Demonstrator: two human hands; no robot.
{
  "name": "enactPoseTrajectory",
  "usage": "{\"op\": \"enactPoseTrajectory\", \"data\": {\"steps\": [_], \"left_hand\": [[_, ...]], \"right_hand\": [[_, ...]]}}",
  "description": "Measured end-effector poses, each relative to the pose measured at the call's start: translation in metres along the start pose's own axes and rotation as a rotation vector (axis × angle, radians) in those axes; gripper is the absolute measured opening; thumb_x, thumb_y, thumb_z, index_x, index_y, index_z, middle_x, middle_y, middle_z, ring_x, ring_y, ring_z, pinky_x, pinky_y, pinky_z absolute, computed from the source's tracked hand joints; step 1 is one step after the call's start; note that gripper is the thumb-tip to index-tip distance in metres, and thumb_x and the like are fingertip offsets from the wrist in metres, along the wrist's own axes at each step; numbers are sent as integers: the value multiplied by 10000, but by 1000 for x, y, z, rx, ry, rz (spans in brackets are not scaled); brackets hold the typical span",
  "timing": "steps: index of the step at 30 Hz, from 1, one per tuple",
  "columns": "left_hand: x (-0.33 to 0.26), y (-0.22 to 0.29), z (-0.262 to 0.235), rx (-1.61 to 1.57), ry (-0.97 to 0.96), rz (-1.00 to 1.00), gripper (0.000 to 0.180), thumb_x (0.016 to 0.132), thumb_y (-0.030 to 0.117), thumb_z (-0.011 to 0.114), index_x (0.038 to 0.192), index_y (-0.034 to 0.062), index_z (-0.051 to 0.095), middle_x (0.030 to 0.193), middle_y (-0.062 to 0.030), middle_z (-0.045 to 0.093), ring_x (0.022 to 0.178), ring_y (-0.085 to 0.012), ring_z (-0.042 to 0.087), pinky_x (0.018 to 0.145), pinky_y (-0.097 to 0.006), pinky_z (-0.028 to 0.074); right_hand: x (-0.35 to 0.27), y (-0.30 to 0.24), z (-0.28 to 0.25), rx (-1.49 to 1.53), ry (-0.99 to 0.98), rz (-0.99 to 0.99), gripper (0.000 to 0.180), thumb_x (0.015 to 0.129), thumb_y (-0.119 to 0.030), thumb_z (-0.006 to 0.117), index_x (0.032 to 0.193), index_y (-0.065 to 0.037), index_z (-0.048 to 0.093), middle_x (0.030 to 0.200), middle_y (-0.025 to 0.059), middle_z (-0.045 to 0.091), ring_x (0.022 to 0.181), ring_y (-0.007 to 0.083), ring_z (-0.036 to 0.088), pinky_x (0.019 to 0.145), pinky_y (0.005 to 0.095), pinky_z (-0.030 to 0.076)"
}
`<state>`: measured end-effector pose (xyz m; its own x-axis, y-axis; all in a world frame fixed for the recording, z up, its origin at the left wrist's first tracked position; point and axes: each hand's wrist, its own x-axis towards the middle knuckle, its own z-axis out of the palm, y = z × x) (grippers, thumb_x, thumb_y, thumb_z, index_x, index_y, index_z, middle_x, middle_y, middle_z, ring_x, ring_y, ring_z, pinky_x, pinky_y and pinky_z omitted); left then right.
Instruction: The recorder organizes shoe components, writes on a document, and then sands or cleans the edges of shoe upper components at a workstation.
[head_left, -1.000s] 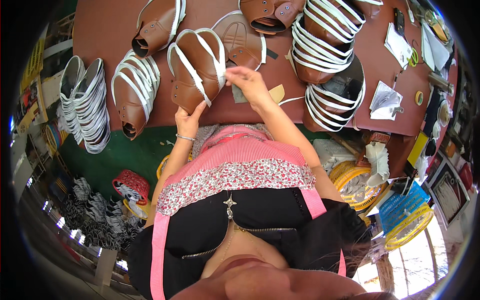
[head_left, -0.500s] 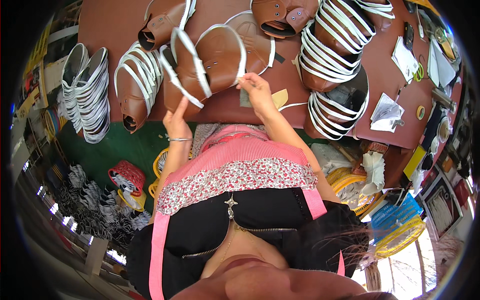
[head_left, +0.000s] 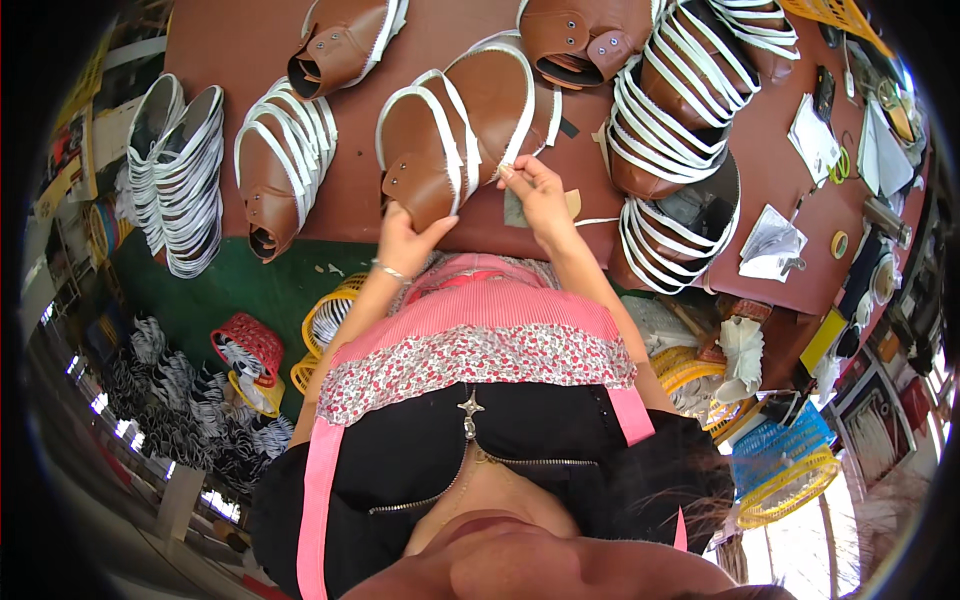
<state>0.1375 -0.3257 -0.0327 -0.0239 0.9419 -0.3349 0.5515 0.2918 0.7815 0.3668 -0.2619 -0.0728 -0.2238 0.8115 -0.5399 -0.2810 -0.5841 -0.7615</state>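
Brown leather shoe uppers with white zigzag edging lie on the table in front of me. My left hand [head_left: 408, 243] grips the lower end of the nearer shoe upper [head_left: 415, 140], which has two eyelets, its thumb on top and its fingers underneath. With thumb and fingertips my right hand [head_left: 541, 197] pinches the white edge of a second shoe upper [head_left: 490, 80], whose near part is covered by the first. Another upper's edge shows behind that one.
A nested row of brown uppers [head_left: 262, 180] lies at the left, beside tall stacks of white-edged pieces [head_left: 190, 190]. More stacked uppers [head_left: 665, 130] stand at the right. Papers [head_left: 770, 243] and a tape roll [head_left: 841, 244] lie farther right. A red basket [head_left: 250, 340] sits below the table.
My left hand has moved right with its upper, which now lies closer over the one in my right hand. Earlier, the left-hand pieces stood spread apart and tilted. My right hand has shifted slightly right.
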Motion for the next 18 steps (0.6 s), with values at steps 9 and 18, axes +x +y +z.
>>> {"op": "enactPoseTrajectory", "data": {"steps": [9,18], "left_hand": [[38,57,-107,479,316,533,230,916,102,662,1104,-25,699,1039,-208,702,933,-398,667,837,-462,513],[209,13,-152,1007,207,265,534,800,498,754,892,-6,600,886,-238,668,859,-456,625,734,-508,502]], "right_hand": [[-9,-15,-6,-904,152,-324,375,865,-163,709,1225,-141,608,844,119,610,826,355,626,727,431,511],[-7,18,-2,-763,348,-413,402,861,-32,650,1236,-46,507,947,111,647,785,299,636,729,352,511]]}}
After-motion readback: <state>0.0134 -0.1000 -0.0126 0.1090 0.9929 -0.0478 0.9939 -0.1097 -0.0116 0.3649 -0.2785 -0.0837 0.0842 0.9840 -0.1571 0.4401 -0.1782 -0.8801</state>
